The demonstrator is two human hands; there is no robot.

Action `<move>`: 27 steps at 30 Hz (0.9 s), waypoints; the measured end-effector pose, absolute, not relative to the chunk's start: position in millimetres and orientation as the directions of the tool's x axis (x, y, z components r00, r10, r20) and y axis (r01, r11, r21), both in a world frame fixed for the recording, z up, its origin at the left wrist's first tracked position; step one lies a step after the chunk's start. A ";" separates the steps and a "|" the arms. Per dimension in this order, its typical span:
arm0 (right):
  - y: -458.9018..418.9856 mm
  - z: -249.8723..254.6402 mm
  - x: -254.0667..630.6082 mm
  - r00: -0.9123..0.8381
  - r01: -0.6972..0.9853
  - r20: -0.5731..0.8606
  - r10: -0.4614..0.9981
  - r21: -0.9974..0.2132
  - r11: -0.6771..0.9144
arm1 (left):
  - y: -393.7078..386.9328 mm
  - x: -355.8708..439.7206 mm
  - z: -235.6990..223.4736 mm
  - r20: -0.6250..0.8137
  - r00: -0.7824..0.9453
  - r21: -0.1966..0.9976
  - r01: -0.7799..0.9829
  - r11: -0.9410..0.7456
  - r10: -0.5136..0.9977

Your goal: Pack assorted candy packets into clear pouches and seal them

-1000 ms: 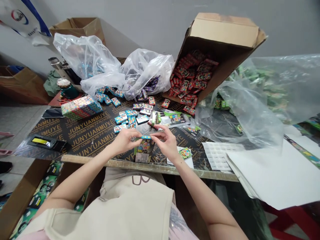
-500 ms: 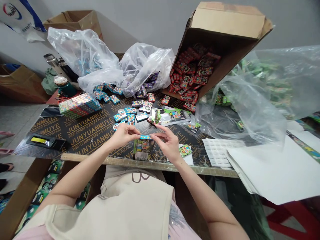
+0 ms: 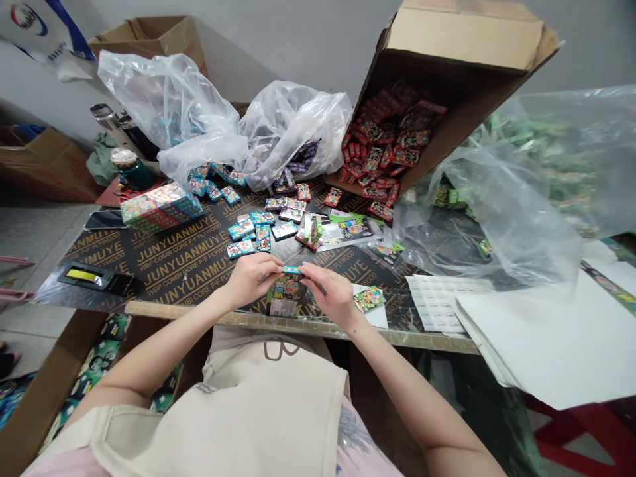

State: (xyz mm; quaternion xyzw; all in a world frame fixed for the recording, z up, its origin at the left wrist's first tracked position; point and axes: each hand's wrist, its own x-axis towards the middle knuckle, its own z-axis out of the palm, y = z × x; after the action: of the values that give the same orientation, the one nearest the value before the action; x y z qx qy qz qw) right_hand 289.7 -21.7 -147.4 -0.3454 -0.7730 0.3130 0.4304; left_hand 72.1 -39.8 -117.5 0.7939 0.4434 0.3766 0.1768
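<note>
Between my two hands, just above the table's front edge, is a small blue box (image 3: 291, 269) seen edge-on. My left hand (image 3: 254, 277) pinches its left end and my right hand (image 3: 328, 291) pinches its right end. Below it lies a dark printed packet (image 3: 287, 296). Beyond my hands are several small blue boxes (image 3: 242, 229), a few purple boxes (image 3: 276, 204) and a green box (image 3: 313, 229) standing on a red one. Right of my right hand, a green printed box (image 3: 369, 299) rests on a white piece.
A tipped carton (image 3: 462, 33) spills red boxes (image 3: 382, 159). Plastic bags (image 3: 169, 99) stand at the back, another bag (image 3: 507, 218) at right. White sheets (image 3: 546, 338) overhang the right edge. A patterned box (image 3: 161, 207), tape dispenser (image 3: 97, 277) and flasks (image 3: 106, 119) are at left.
The fingers of both hands have curled in closer around the ends of the blue box. The whole view has shifted slightly; the other things lie as before.
</note>
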 end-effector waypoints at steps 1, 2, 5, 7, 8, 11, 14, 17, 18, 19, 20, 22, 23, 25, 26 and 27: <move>-22.6 -147.9 289.9 -0.395 0.260 0.451 0.801 -0.781 0.568 | -40.2 74.4 -119.5 0.452 0.319 0.617 0.563 -0.550 0.833; -22.7 -147.1 290.4 -0.388 0.245 0.452 0.803 -0.789 0.563 | -41.0 76.9 -121.1 0.464 0.312 0.617 0.557 -0.555 0.829; -16.5 -134.7 293.4 -0.286 0.217 0.437 0.853 -0.837 0.502 | -44.0 83.0 -124.2 0.486 0.276 0.622 0.558 -0.550 0.829; -7.4 -119.5 295.2 -0.168 0.239 0.435 0.885 -0.853 0.464 | -44.7 84.3 -124.6 0.474 0.251 0.642 0.557 -0.526 0.844; -2.2 -111.3 295.3 -0.132 0.258 0.434 0.891 -0.853 0.454 | -44.4 84.2 -124.4 0.463 0.241 0.658 0.551 -0.513 0.853; 11.3 -92.5 290.1 -0.267 0.268 0.351 0.897 -0.867 0.419 | -41.1 83.0 -123.5 0.435 0.223 0.714 0.506 -0.485 0.873; 17.9 -89.1 277.8 -0.577 0.228 0.112 0.809 -0.929 0.291 | -37.1 82.5 -124.8 0.432 0.191 0.754 0.460 -0.469 0.882; 20.4 -96.2 265.4 -0.693 0.225 -0.047 0.720 -0.962 0.155 | -34.9 82.3 -128.5 0.436 0.133 0.790 0.416 -0.450 0.890; 21.1 -99.0 262.5 -0.697 0.232 -0.069 0.714 -0.964 0.134 | -34.7 82.1 -129.8 0.436 0.121 0.796 0.411 -0.445 0.892; 22.0 -101.4 260.3 -0.695 0.243 -0.084 0.714 -0.962 0.124 | -34.6 81.8 -130.9 0.437 0.116 0.796 0.412 -0.443 0.892; 23.0 -103.4 258.8 -0.692 0.255 -0.092 0.716 -0.959 0.123 | -34.7 81.4 -131.8 0.440 0.116 0.791 0.419 -0.445 0.891; 25.4 -106.2 257.3 -0.688 0.277 -0.100 0.718 -0.952 0.133 | -35.1 80.5 -132.5 0.454 0.124 0.773 0.439 -0.459 0.883; 26.6 -107.0 257.0 -0.684 0.283 -0.099 0.722 -0.949 0.138 | -35.4 80.2 -132.4 0.463 0.129 0.763 0.445 -0.468 0.877; 28.7 -108.2 256.7 -0.679 0.289 -0.093 0.729 -0.946 0.148 | -36.0 80.1 -131.6 0.485 0.134 0.747 0.450 -0.489 0.864; 29.6 -108.5 256.5 -0.676 0.292 -0.089 0.731 -0.944 0.154 | -36.4 80.5 -130.9 0.495 0.136 0.740 0.453 -0.498 0.858; 30.2 -108.7 256.4 -0.674 0.296 -0.087 0.734 -0.942 0.160 | -36.8 81.2 -130.3 0.505 0.137 0.732 0.456 -0.506 0.852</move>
State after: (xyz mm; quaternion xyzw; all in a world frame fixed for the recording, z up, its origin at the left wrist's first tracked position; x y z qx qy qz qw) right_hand 256.4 30.2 -108.7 -0.3504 -0.7345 0.5453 0.2009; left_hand 81.2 -36.8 -130.3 0.7248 0.4514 0.4774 0.2075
